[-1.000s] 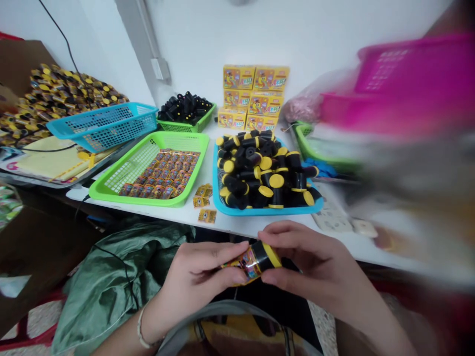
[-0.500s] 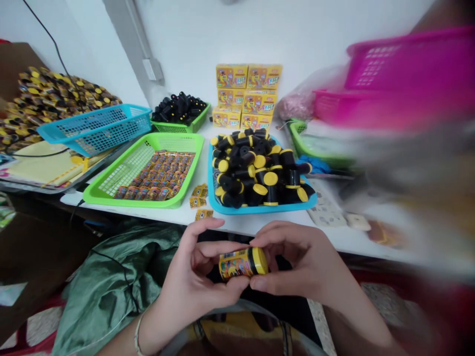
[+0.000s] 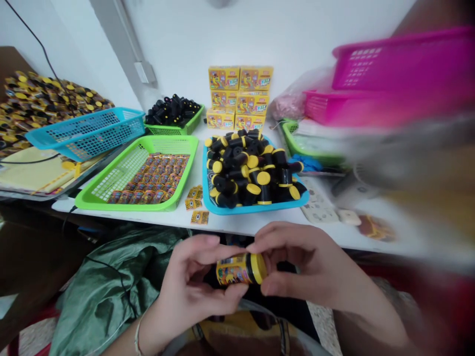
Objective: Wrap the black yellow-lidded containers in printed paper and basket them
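A small black canister with a yellow lid and a colourful printed label [image 3: 237, 269] lies sideways between my two hands, below the table edge. My left hand [image 3: 200, 277] grips its labelled body between thumb and fingers. At the lid end, my right hand [image 3: 297, 262] has its fingers and thumb closed around the yellow cap. Beyond them a blue basket [image 3: 256, 208] holds a heap of black canisters with yellow lids. Small yellow printed labels [image 3: 199, 217] lie left of that basket. A green basket [image 3: 89, 200] holds rows of wrapped printed pieces.
Yellow boxes [image 3: 252, 104] are stacked by the wall. A green basket of black canisters [image 3: 174, 129] and a blue basket [image 3: 89, 136] stand back left. Pink baskets [image 3: 401, 64] and blurred plastic are at right. Green fabric [image 3: 107, 291] hangs below left.
The view has shifted slightly, with the table items now farther left. My left index finger has come down closer to the canister. My right thumb has moved slightly right along the lid.
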Available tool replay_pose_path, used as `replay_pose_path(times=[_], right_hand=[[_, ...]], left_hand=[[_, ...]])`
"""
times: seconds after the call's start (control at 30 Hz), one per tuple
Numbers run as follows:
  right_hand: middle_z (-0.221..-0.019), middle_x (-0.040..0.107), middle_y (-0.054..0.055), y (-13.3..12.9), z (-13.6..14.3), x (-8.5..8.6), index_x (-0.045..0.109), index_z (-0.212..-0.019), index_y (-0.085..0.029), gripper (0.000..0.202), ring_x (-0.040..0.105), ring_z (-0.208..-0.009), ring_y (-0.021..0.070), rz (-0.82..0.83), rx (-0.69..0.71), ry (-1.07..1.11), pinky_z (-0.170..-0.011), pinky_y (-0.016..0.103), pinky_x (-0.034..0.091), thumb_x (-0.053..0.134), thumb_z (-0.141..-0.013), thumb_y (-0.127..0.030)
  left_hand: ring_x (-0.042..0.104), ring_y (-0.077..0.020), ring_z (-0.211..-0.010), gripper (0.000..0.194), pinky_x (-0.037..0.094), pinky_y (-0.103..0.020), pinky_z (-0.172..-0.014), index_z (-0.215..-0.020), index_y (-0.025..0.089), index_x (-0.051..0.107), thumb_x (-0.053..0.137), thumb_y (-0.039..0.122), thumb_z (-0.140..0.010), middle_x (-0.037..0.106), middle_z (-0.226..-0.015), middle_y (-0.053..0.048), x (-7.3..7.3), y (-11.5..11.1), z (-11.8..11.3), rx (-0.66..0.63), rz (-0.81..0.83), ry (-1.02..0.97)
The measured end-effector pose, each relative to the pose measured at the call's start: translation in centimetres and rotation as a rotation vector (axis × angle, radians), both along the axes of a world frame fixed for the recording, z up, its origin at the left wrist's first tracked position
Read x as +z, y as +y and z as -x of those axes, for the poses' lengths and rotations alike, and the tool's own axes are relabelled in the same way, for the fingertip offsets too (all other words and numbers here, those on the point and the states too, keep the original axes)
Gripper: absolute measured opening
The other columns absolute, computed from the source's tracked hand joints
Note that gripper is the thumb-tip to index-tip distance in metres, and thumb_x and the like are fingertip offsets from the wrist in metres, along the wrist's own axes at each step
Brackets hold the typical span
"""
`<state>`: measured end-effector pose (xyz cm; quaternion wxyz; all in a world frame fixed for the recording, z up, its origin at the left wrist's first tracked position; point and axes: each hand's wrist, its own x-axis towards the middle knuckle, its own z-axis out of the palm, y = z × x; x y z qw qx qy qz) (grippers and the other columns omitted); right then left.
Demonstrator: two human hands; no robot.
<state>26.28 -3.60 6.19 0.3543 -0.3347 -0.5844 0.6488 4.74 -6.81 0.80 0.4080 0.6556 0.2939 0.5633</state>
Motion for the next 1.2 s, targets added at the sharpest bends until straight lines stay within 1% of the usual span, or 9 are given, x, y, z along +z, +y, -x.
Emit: replay_pose_path(times=[0.2, 0.33, 0.53, 0.7, 0.87, 0.93, 1.0, 1.1, 1.2], right_hand=[[-0.079, 0.073, 0.001, -0.1, 0.7, -2.3, 0.073, -0.095, -0.020, 0.035, 0.066, -0.066, 0.0120, 0.110, -0.140, -0.026, -0.061, 0.023, 0.055, 0.090, -0.064, -0.022], [-0.079, 0.071, 0.001, -0.2, 1.0, -2.2, 0.073, -0.094, -0.019, 0.027, 0.064, -0.065, 0.0116, 0.019, -0.190, -0.055, -0.058, 0.023, 0.055, 0.083, -0.069, -0.021], [-0.093, 0.071, 0.002, -0.5, 0.9, -1.1, 0.077, -0.094, -0.021, 0.027, 0.069, -0.076, 0.0135, -0.109, -0.231, -0.091, -0.069, 0.025, 0.059, 0.079, -0.068, -0.013], [-0.089, 0.073, 0.003, -0.2, 1.1, -0.8, 0.080, -0.090, -0.021, 0.024, 0.068, -0.070, 0.0133, -0.054, -0.197, -0.132, -0.062, 0.023, 0.057, 0.087, -0.068, -0.025], [-0.067, 0.070, 0.000, 0.6, 1.3, -1.8, 0.078, -0.084, -0.020, 0.022, 0.062, -0.054, 0.0112, -0.110, -0.242, -0.210, -0.050, 0.021, 0.051, 0.083, -0.076, -0.039], [-0.075, 0.072, 0.000, 0.6, 1.2, -2.5, 0.077, -0.100, -0.022, 0.021, 0.067, -0.060, 0.0121, -0.301, -0.321, -0.190, -0.057, 0.023, 0.057, 0.074, -0.087, -0.039], [-0.097, 0.074, 0.004, 0.5, 1.2, -3.2, 0.070, -0.117, -0.025, 0.024, 0.073, -0.083, 0.0147, -0.616, -0.386, -0.187, -0.077, 0.026, 0.061, 0.065, -0.095, -0.034], [-0.132, 0.063, 0.012, 0.2, 1.7, -4.3, 0.055, -0.135, -0.021, 0.045, 0.062, -0.124, 0.0197, -1.020, -0.313, -0.293, -0.107, 0.032, 0.052, 0.069, -0.093, -0.030], [-0.135, 0.056, 0.016, 0.1, 2.7, -5.0, 0.044, -0.143, -0.014, 0.058, 0.052, -0.135, 0.0212, -1.148, -0.286, -0.413, -0.114, 0.033, 0.047, 0.068, -0.090, -0.019]], left_hand=[[0.076, -0.0244, -0.106, 0.068, 0.064, -0.041, -0.098, -0.140, 0.034, 0.058, 0.079, 0.007, -0.081, 0.079, -0.116, -0.004, -0.5, 0.0, 0.6, 0.205, -0.281, 0.370], [0.074, -0.0227, -0.109, 0.062, 0.064, -0.034, -0.096, -0.140, 0.030, 0.060, 0.077, 0.008, -0.084, 0.078, -0.119, -0.006, 0.3, 0.2, 0.6, 0.212, -0.371, 0.474], [0.078, -0.0228, -0.096, 0.040, 0.067, -0.026, -0.084, -0.125, 0.018, 0.069, 0.074, 0.014, -0.086, 0.079, -0.111, -0.013, 1.1, 0.5, 0.5, 0.251, -0.355, 0.439], [0.078, -0.0235, -0.097, 0.036, 0.065, -0.022, -0.085, -0.126, 0.017, 0.070, 0.071, 0.023, -0.090, 0.078, -0.112, -0.016, 1.4, 0.6, 0.6, 0.204, -0.346, 0.412], [0.077, -0.0222, -0.103, 0.058, 0.064, -0.028, -0.090, -0.133, 0.026, 0.062, 0.078, 0.007, -0.081, 0.077, -0.120, -0.010, -0.3, 1.1, 0.1, 0.186, -0.415, 0.294], [0.076, -0.0217, -0.106, 0.078, 0.064, -0.032, -0.093, -0.138, 0.033, 0.052, 0.080, -0.002, -0.074, 0.077, -0.123, -0.005, -0.9, 1.2, -0.5, 0.195, -0.323, 0.146], [0.077, -0.0189, -0.106, 0.087, 0.063, -0.031, -0.094, -0.141, 0.038, 0.040, 0.080, -0.003, -0.075, 0.078, -0.121, -0.002, -0.9, 1.4, -1.1, 0.181, -0.076, -0.062], [0.078, -0.0144, -0.097, 0.083, 0.062, -0.025, -0.088, -0.138, 0.038, 0.033, 0.079, 0.001, -0.080, 0.082, -0.109, 0.000, -0.5, 1.6, -2.1, 0.078, 0.281, -0.342], [0.078, -0.0113, -0.082, 0.074, 0.060, -0.017, -0.073, -0.132, 0.032, 0.037, 0.082, 0.006, -0.079, 0.082, -0.093, 0.002, -0.3, 1.9, -2.6, -0.009, 0.475, -0.526]])
